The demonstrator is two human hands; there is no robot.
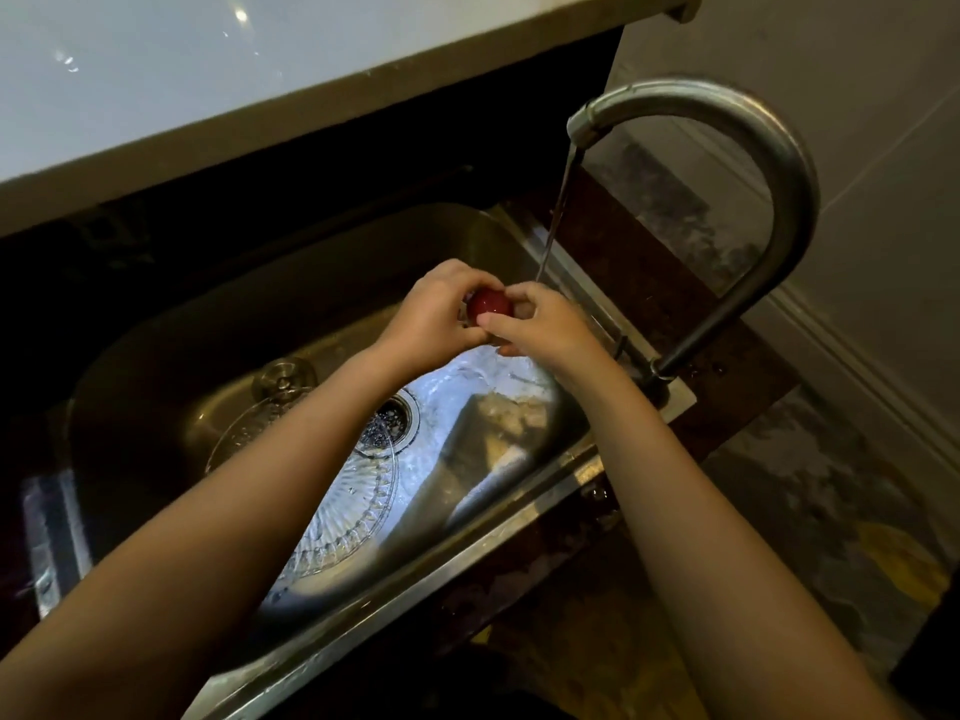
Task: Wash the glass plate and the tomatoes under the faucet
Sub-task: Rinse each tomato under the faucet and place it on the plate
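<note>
A small red tomato (490,303) is held between both hands over the steel sink (171,356). My left hand (434,317) curls round its left side and my right hand (540,322) pinches its right side. Water runs from the curved steel faucet (737,116) and lands right at my right hand. The patterned glass plate (358,517) lies on the sink floor below my left forearm, partly hidden by it.
The drain strainer (392,415) sits in the sink bottom beside the plate, and a round steel plug (284,376) lies at the back left. A dark stone counter (675,283) edges the sink on the right. A yellow item (898,561) lies at the far right.
</note>
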